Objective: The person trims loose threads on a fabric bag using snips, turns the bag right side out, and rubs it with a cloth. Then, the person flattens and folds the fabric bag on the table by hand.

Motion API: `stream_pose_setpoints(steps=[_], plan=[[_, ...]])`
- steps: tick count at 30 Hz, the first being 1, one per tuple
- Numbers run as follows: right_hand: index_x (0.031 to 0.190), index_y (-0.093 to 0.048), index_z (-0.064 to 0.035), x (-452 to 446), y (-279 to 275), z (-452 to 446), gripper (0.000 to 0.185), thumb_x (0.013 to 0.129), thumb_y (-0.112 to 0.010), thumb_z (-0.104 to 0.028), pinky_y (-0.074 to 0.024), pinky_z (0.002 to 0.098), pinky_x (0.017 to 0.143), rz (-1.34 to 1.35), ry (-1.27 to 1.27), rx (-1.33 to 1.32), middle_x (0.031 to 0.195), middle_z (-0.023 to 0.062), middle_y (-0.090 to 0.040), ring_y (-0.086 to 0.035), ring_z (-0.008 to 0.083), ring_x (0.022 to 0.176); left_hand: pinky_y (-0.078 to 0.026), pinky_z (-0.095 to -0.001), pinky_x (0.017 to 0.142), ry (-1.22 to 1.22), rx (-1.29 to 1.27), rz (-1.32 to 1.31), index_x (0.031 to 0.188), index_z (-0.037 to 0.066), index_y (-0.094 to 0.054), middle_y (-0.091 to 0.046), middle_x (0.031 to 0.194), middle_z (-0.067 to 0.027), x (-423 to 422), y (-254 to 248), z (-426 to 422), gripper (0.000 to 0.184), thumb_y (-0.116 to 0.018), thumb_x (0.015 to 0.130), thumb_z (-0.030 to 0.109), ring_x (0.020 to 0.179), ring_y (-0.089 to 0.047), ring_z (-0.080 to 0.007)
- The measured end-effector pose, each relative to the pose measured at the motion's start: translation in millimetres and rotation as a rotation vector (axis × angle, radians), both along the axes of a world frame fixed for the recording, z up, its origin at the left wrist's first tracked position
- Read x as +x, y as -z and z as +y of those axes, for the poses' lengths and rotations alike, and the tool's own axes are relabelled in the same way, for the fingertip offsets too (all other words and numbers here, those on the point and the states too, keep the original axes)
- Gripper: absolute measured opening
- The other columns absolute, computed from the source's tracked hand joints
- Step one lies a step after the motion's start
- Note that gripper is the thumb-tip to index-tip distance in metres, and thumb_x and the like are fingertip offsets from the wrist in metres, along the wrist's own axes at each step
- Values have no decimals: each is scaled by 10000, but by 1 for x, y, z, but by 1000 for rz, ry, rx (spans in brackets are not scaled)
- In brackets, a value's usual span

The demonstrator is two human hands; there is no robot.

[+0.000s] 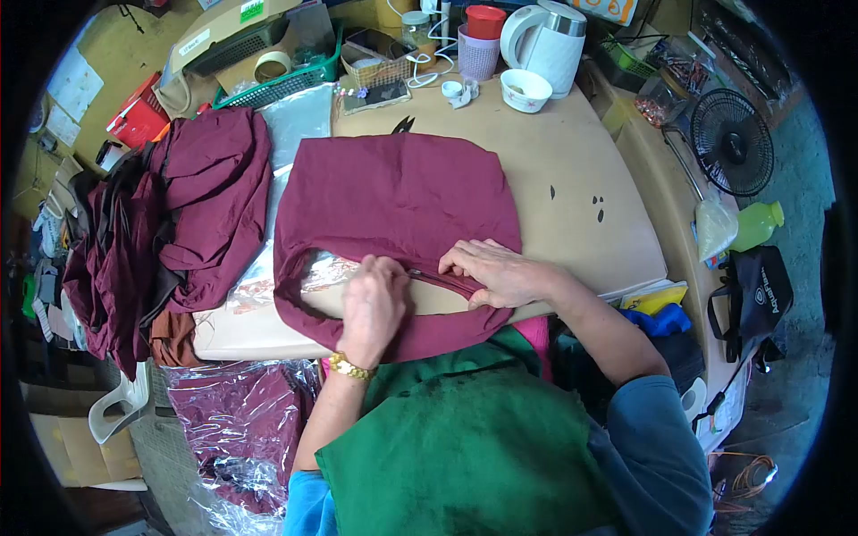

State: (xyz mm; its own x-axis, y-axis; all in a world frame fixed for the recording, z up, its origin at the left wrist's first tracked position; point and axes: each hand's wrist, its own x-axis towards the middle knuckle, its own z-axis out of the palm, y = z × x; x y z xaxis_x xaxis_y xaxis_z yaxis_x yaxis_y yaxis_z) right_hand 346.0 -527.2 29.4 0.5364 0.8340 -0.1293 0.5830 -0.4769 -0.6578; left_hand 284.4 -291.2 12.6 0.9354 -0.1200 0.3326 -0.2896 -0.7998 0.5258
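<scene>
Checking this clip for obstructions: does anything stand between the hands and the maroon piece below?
Nothing visible does: the right hand rests directly on the maroon piece; the left hand, blurred, is over its opening, contact unclear.

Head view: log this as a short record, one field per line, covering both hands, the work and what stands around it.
Work: maroon fabric item, spread on the tan tabletop
Left hand: blurred, at the item's open loop; grip unclear
Right hand: on the fabric, beside a zip-like strip
Image left: pile of maroon fabric
Below the pile: maroon fabric in clear plastic
Back of table: white kettle, white bowl
Image right: black fan
</scene>
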Motion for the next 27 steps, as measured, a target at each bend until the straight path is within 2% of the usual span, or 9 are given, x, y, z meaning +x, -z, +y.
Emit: stream_pose_setpoints(steps=[5,10,12,13,15,16,18,23,27], plan=[[1223,-602,-133,-7,2,23,455,797,-761,-130,-412,410,888,-181,44,135,1042,74,-545,-569,253,1012,-515,-416,703,90,-82,43,841,18,-683,-683,816,-156,-8,-31,-1,66,-712,782,10,750,-663,-339],[1003,-697,-112,6,15,40,196,813,-737,-138,-428,384,819,-332,23,349,923,43,-564,-588,232,896,-516,-392,684,110,-172,246,839,2,-682,-680,826,-145,-1,-44,2,56,-718,799,19,711,-660,-312],[889,-704,-119,10,23,42,90,817,-733,-165,-426,378,806,-423,-54,324,866,30,-566,-591,214,868,-499,-408,666,136,-242,6,845,3,-658,-660,814,-151,10,-41,8,45,-695,829,23,705,-639,-310],[889,-704,-119,10,23,44,90,817,-733,-165,-426,378,806,-422,-52,323,866,30,-566,-591,214,868,-506,-431,866,145,-111,50,964,27,-696,-699,995,-162,16,-44,17,107,-671,874,79,938,-676,-322],[797,-680,-114,10,23,48,77,802,-741,-159,-423,367,779,-466,-127,277,833,12,-562,-582,196,831,-345,-539,1109,146,277,-126,1251,91,-651,-606,1341,-146,29,-15,32,323,-599,953,203,1299,-529,-333],[775,-670,-111,11,20,49,95,801,-743,-165,-412,365,817,-445,-124,302,819,6,-559,-576,178,835,-345,-539,1109,144,277,-123,1251,91,-651,-606,1341,-146,31,0,36,323,-599,953,203,1299,-529,-333],[765,-669,-106,9,9,45,98,797,-742,-163,-402,362,833,-438,-133,268,813,10,-552,-572,178,839,-140,-636,1178,139,379,128,1477,160,-469,-373,1580,-86,35,16,42,497,-499,1007,320,1481,-292,-327],[809,-675,-103,2,9,24,99,824,-696,-198,-368,357,886,-357,-126,109,856,24,-565,-567,199,878,-149,-649,1167,70,463,93,1524,174,-396,-320,1606,-91,39,27,52,524,-439,1029,340,1487,-274,-333],[911,-662,-106,5,10,45,100,865,-627,-188,-403,370,857,-611,-149,181,879,38,-558,-573,199,897,-148,-649,1166,66,470,94,1525,177,-395,-319,1606,-98,38,23,50,520,-433,1031,334,1487,-268,-347]])
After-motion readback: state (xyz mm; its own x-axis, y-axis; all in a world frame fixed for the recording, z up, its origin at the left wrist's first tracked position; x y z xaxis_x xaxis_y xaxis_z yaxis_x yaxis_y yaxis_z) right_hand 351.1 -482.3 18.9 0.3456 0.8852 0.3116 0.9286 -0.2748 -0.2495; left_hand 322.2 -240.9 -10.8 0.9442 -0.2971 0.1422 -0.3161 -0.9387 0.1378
